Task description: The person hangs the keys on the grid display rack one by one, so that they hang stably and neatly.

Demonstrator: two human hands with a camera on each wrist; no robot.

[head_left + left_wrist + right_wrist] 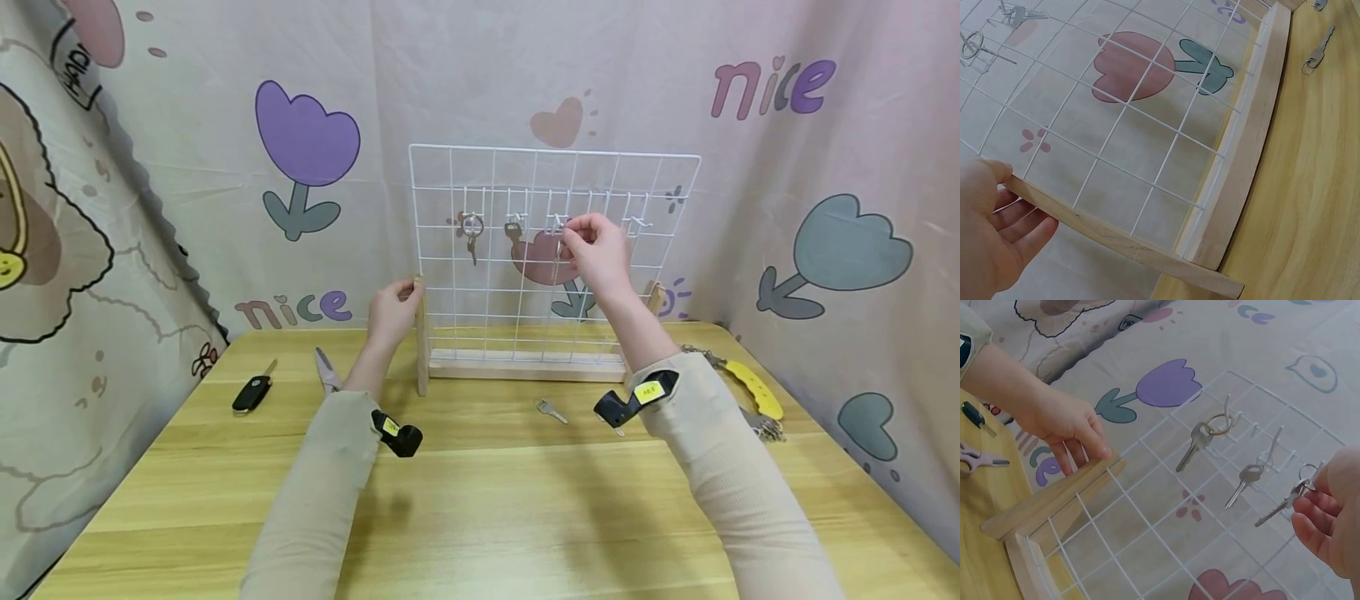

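Observation:
A white wire grid rack [513, 292] stands upright in a wooden base. My left hand [393, 312] holds the top of the rack's left wooden post [1091, 224], thumb on one side and fingers on the other. Up at the third hook, my right hand [602, 254] pinches a silver key [1279, 506] by its head; its small ring [1307, 470] is against the hook, and whether it is fully on cannot be told. To the left, a key with a large ring [1196, 444] and another silver key [1246, 481] hang from hooks.
On the table lie a loose key [551, 411], a black car key [252, 393] and scissors [327, 371] beside the left forearm. A yellow-handled item with chain [753, 387] lies right of the right forearm. A bare hook [637, 223] is on the grid's right. Patterned curtain [480, 75] hangs behind.

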